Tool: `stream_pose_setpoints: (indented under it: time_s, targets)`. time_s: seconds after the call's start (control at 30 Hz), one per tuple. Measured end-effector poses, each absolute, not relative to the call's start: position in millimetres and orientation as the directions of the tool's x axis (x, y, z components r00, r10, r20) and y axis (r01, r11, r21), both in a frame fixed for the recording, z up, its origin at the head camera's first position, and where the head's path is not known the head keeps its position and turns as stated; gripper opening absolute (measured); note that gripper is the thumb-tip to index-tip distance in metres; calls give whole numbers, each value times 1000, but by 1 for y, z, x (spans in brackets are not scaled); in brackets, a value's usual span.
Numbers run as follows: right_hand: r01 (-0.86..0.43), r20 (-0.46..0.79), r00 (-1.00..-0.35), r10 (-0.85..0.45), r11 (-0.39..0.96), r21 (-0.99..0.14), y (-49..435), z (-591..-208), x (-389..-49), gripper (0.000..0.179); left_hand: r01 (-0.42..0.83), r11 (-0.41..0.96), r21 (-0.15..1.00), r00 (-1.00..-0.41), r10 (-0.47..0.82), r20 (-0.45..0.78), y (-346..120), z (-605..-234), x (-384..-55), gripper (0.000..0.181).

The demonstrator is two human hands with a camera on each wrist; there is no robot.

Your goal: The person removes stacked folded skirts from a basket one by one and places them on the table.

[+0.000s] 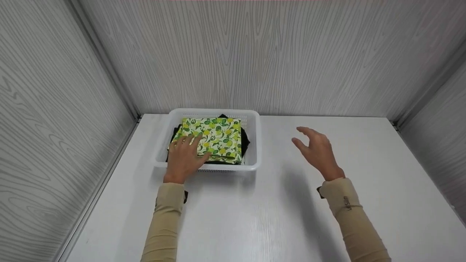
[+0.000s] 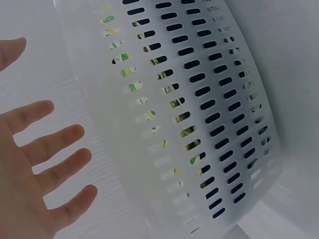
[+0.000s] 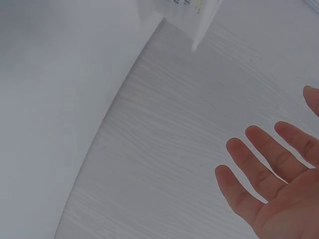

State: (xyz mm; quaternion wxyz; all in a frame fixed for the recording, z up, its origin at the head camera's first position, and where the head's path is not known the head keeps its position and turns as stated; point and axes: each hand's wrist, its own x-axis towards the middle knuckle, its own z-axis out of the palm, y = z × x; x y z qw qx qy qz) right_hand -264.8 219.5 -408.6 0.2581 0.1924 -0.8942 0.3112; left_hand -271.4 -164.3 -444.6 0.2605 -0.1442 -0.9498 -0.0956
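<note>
A white plastic basket (image 1: 257, 142) with slotted sides stands on the table toward the back left. Inside lies a folded cloth (image 1: 218, 136) printed with yellow and green lemons, on top of black fabric (image 1: 245, 142). My left hand (image 1: 185, 156) hovers over the basket's front left part, fingers spread and holding nothing. In the left wrist view its fingers (image 2: 57, 139) stand apart from the basket's slotted wall (image 2: 199, 99). To the right of the basket, my right hand (image 1: 318, 151) is raised above the table, fingers loosely extended; nothing is in it, as the right wrist view confirms.
The white table (image 1: 233, 218) meets a grey wood-grain panel (image 1: 247, 54) just behind the basket. More wood-grain panels rise at the left (image 1: 54, 127) and right. The right arm casts a shadow on the tabletop.
</note>
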Motion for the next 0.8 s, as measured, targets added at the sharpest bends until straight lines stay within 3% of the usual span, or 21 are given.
stream_pose_setpoints:
  time_s: [0.47,0.8]
  targets:
    - [-525,511,-837,-196,554,-646,132,-431,-295,23,260,934,247,-872,117,475,-186,-461,-290,56]
    - [-448,387,-894,-225,448,-774,82,-446,-304,22,209,927,311,-914,72,399,-196,-467,-303,58]
